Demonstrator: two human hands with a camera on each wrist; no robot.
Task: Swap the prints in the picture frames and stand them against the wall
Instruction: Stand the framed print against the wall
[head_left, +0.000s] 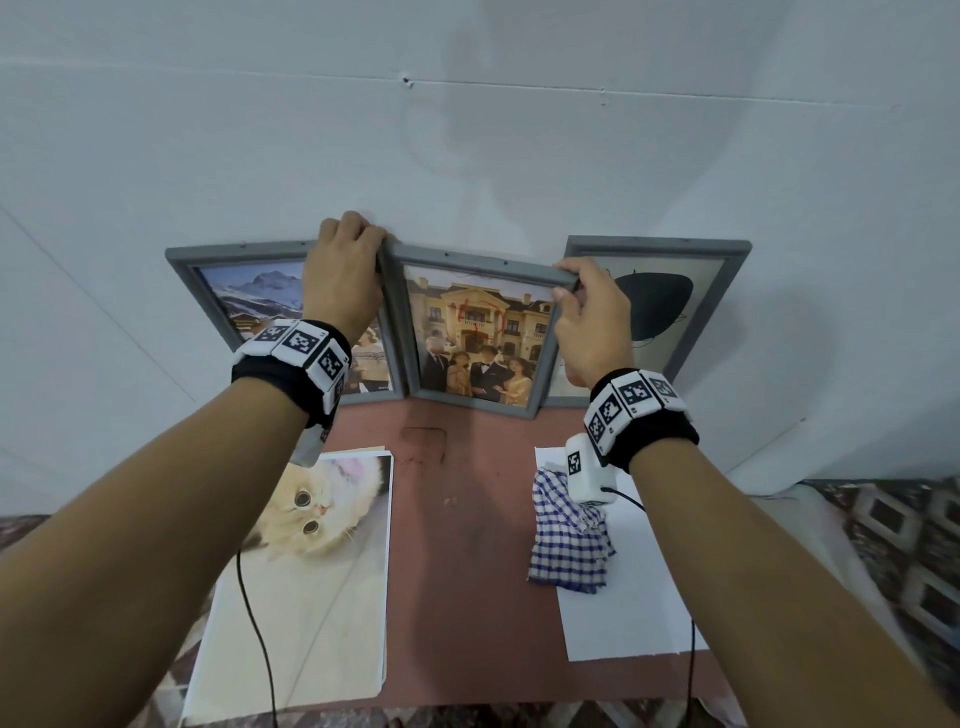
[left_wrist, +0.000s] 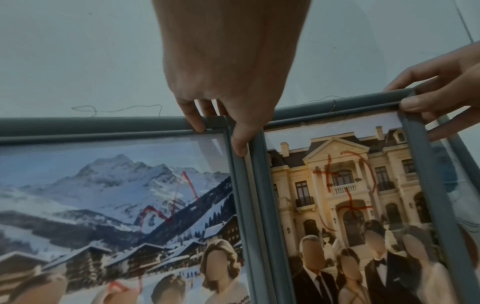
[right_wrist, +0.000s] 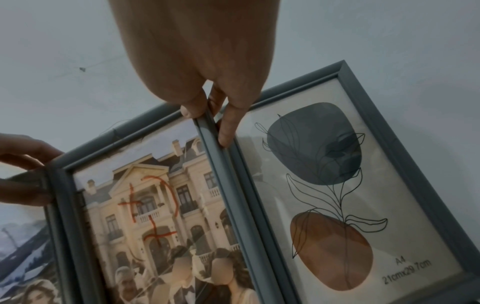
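Cat print (head_left: 322, 514) only in head view

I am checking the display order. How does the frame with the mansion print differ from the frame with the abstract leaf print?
The mansion frame is gripped at its top corners by the left hand and right hand; the leaf frame is not gripped. The mansion frame holds a photograph with red scribbles; the leaf frame holds a drawing with printed paper-size text. The mansion frame stands in the middle, overlapping the leaf frame's edge. Both frames are grey and upright.
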